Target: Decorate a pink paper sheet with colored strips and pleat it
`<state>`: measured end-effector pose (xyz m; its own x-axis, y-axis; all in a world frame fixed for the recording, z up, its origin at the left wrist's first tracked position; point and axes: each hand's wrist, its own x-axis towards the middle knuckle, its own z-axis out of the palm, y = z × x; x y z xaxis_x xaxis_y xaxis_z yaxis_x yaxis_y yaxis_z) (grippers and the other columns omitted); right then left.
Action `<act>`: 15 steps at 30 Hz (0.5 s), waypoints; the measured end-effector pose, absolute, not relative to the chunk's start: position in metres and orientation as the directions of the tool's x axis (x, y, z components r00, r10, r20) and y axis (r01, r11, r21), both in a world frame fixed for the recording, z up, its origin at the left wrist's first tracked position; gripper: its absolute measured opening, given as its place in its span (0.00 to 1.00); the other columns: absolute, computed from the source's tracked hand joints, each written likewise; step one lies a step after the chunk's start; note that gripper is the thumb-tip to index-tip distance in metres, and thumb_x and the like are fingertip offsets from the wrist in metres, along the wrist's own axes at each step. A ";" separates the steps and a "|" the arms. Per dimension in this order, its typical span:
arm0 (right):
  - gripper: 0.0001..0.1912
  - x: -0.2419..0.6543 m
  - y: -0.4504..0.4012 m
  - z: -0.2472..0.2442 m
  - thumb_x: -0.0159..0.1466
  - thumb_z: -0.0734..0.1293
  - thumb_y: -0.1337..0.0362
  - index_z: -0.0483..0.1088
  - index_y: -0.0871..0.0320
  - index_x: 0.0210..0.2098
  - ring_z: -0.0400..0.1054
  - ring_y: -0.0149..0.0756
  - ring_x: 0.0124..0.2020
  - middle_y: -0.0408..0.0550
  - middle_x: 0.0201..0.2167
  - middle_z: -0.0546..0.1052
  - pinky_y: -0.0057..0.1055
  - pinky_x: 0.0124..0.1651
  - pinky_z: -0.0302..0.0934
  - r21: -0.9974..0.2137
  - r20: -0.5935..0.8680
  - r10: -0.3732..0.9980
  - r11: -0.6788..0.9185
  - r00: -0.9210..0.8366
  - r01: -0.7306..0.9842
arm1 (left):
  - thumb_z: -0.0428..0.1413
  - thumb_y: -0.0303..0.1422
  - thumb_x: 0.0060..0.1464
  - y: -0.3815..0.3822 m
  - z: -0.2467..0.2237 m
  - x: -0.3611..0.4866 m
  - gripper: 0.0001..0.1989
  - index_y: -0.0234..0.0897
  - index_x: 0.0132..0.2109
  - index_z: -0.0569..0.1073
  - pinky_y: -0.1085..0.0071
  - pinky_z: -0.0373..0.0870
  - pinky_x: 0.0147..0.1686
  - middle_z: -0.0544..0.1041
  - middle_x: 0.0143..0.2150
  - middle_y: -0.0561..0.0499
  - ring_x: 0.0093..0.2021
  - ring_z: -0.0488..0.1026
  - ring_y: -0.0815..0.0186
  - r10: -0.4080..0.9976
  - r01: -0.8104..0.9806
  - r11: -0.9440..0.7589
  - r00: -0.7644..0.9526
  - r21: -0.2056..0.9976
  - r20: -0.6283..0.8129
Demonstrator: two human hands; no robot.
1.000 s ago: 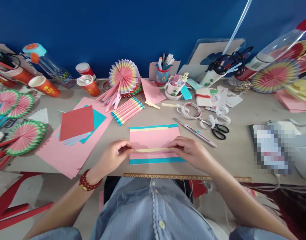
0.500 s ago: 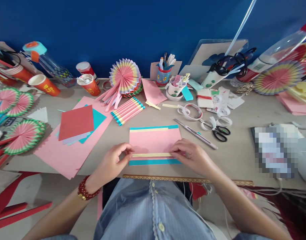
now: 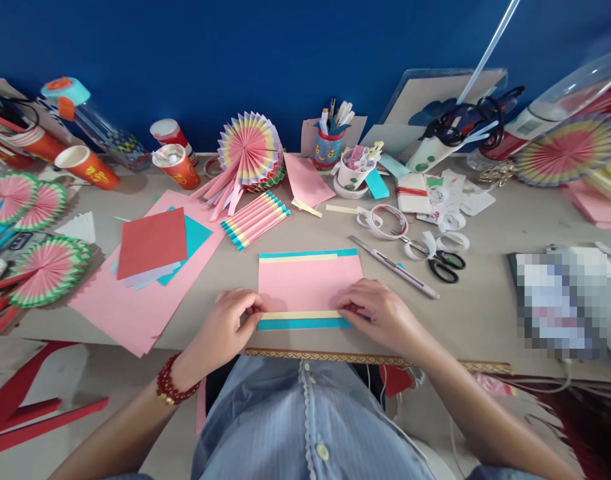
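A pink sheet (image 3: 305, 283) lies on the desk in front of me, with blue bands along its far and near edges. Near its front edge, a thin cream strip (image 3: 300, 315) lies along the blue band (image 3: 305, 325). My left hand (image 3: 238, 319) pinches the left end of the cream strip between thumb and fingers. At the right end, my right hand (image 3: 372, 308) grips the strip, its fingertips over the pink sheet. A second cream strip (image 3: 298, 258) runs below the far blue band.
A cutter knife (image 3: 398, 269) and black scissors (image 3: 445, 265) lie to the right, by a tape roll (image 3: 388, 221). Folded paper (image 3: 255, 220) and a paper fan (image 3: 249, 150) are behind. Coloured sheets (image 3: 152, 243) lie left; a wooden ruler (image 3: 305, 354) lines the front edge.
The near cream strip has shifted slightly toward me and now borders the blue band, covering the pink gap. Both hands still hold its ends.
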<state>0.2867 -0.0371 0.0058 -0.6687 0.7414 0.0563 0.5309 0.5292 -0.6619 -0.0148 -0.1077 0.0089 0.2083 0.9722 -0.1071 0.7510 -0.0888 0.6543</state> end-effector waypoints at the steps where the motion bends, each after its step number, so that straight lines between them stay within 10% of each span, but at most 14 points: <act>1: 0.06 0.286 -0.037 0.006 0.66 0.65 0.67 0.74 0.53 0.37 0.71 0.39 0.36 0.47 0.32 0.79 0.37 0.44 0.60 -0.662 0.049 0.740 0.527 -0.671 0.533 | 0.51 0.25 0.59 -0.108 0.009 -0.015 0.06 0.42 0.38 0.70 0.65 0.63 0.44 0.76 0.37 0.53 0.39 0.72 0.61 0.970 0.754 -0.094 0.215 0.650 -0.110; 15: 0.04 0.284 -0.037 0.002 0.64 0.66 0.68 0.72 0.54 0.34 0.70 0.38 0.35 0.45 0.32 0.78 0.36 0.44 0.57 -0.663 0.008 0.752 0.498 -0.659 0.560 | 0.49 0.22 0.59 -0.108 0.013 -0.016 0.09 0.41 0.40 0.69 0.64 0.61 0.46 0.76 0.39 0.53 0.43 0.71 0.61 0.945 0.780 -0.184 0.307 0.598 -0.110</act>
